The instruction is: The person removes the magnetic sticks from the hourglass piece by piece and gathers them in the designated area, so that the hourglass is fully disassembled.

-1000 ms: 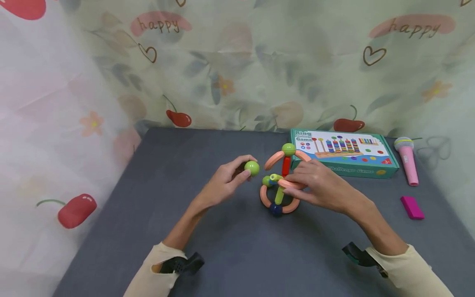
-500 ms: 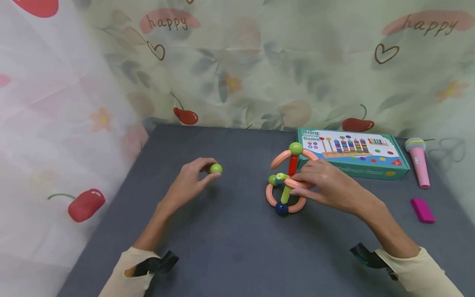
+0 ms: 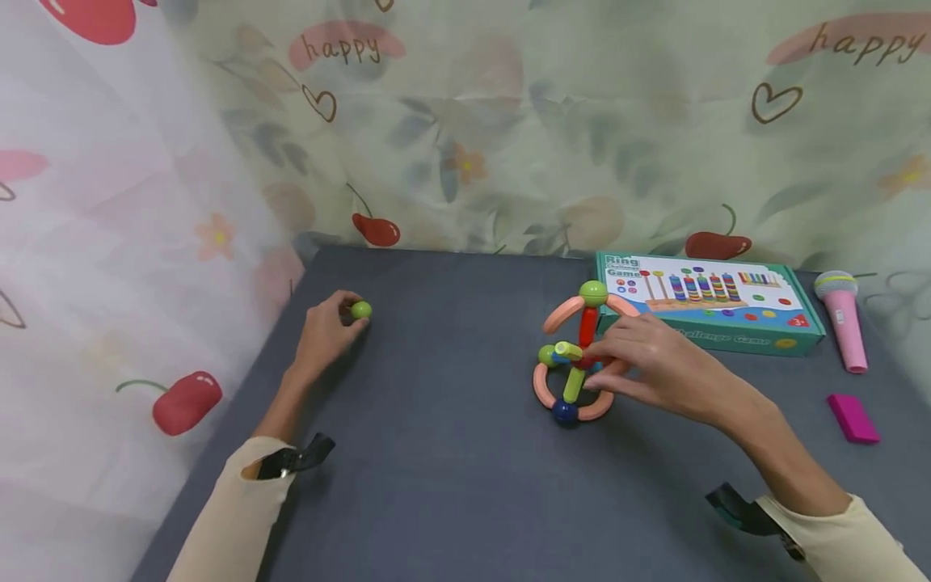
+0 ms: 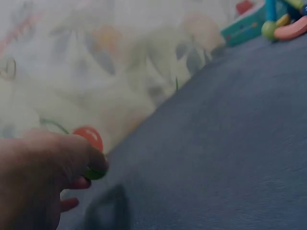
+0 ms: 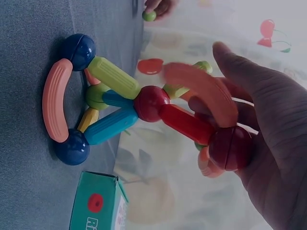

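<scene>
Far out to the side, the left hand (image 3: 323, 331) pinches a green ball (image 3: 360, 309) over the counter (image 3: 451, 453), while the right hand (image 3: 655, 364) grips the stick-and-ball toy (image 3: 575, 356), probably to keep it steady.

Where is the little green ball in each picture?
Head view: the green ball sits at the left hand's fingertips, far left on the grey table.
Left wrist view: the green ball peeks out dark under the fingertips, lower left.
Right wrist view: the green ball is tiny, at the top edge.
Shared landmark: the stick-and-ball toy.
</scene>
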Demonstrator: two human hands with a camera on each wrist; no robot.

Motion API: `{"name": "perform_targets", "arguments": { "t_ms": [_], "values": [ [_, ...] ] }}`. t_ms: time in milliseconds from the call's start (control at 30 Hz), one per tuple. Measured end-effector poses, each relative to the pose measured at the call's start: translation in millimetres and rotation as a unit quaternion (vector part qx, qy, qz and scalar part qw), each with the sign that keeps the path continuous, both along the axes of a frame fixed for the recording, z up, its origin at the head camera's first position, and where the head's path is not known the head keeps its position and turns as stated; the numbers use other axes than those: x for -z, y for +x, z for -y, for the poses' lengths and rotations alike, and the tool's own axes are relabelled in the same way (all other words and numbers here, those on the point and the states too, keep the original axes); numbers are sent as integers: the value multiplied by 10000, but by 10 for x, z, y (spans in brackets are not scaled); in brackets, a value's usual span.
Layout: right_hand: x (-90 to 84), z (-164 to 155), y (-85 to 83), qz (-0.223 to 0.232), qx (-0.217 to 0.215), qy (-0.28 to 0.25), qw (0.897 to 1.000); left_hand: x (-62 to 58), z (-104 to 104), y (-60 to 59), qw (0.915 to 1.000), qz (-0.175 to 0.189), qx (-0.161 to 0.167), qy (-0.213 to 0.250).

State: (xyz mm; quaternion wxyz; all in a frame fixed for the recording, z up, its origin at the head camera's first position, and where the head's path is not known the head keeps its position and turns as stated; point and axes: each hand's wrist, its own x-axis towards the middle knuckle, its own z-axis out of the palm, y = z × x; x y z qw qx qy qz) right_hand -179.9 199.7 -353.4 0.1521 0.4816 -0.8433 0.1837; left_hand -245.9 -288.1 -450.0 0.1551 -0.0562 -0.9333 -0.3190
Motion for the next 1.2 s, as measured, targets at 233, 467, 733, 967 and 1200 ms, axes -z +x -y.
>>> {"name": "perform_targets", "arguments": {
  "t_ms": [233,467,733,967,1200],
  "values": [
    [14,-37,-7,26,-135,-39,9999,191,38,-446,9973,-137,-656,296],
    [28,-65,-9,-45,-338,67,9994,305,64,-612,9958,-104,-817,403],
    [-14,-152,-4,-124,-259,520,9982,314,31,-663,9963,79,-701,483],
    [-56,-145,34,-295,-305,871,9953,280,38,-607,9966,270,-628,462],
    [-37,-105,15,-445,-484,706,9953,234,1,-548,9925,165,-916,797]
  ]
}}
